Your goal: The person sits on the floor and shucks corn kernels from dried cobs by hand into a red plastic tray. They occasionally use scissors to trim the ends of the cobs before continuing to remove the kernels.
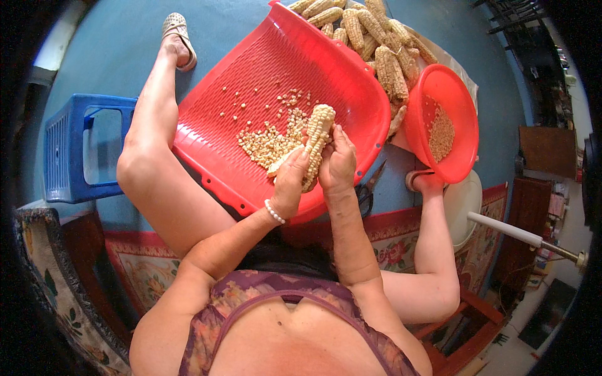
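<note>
An ear of dried corn (320, 136) with pale kernels stands tilted between my hands, above a red plastic scoop-shaped basket (338, 70). My left hand (290, 181), with a white bead bracelet at the wrist, grips its lower left side, thumb on the kernels. A pale piece, perhaps a bare cob (284, 162), shows beside the left fingers. My right hand (339, 162) holds the ear from the right; some of its fingers are hidden behind it. Loose corn kernels (265, 143) are heaped in the basket under the hands, with several scattered farther up its ridged floor.
Beyond the basket lies a pile of unshelled corn ears (371, 33). At right, a tilted red bowl (463, 98) holds kernels. Scissors (369, 190) rest between basket and right leg. A blue plastic stool (59, 150) stands left. A white pole (505, 229) juts in at right.
</note>
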A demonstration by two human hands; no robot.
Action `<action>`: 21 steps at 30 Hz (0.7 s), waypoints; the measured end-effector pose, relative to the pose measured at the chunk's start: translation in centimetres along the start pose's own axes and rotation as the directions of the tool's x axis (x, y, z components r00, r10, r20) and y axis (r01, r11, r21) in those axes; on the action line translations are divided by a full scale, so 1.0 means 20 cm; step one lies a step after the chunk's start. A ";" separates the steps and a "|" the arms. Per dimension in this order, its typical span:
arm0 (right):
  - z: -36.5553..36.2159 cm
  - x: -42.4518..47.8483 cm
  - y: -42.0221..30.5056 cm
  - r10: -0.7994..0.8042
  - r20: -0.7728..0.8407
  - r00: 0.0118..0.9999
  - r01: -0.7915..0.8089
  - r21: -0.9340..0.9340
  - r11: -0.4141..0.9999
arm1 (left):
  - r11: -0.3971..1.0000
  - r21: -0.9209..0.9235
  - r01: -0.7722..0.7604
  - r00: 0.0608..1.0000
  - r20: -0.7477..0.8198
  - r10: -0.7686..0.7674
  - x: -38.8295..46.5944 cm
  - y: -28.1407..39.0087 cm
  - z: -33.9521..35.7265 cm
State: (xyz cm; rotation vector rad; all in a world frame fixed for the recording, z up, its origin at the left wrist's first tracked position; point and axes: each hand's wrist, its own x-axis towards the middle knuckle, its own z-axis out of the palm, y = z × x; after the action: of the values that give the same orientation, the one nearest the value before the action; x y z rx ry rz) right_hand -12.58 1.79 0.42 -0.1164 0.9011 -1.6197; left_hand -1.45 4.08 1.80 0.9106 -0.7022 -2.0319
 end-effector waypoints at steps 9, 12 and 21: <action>-0.19 0.04 -0.01 0.085 0.314 0.946 -0.133 0.136 0.982 | 0.569 -0.626 0.533 0.836 0.492 -0.242 0.04 0.08 -0.05; 0.05 -0.04 -0.05 0.015 -0.115 0.993 -0.022 -0.062 0.998 | 0.632 -0.604 0.486 0.866 0.430 -0.256 0.03 0.07 -0.05; 0.09 -0.10 -0.10 -0.057 -0.128 0.990 0.035 -0.169 0.985 | 0.756 -0.549 0.356 0.931 0.278 -0.236 0.05 0.08 -0.03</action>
State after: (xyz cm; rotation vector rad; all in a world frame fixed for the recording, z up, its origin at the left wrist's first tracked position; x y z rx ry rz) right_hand -12.60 2.57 3.59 -0.1477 1.1437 -1.6075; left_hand -0.65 2.31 2.27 0.4699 0.0265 -2.4374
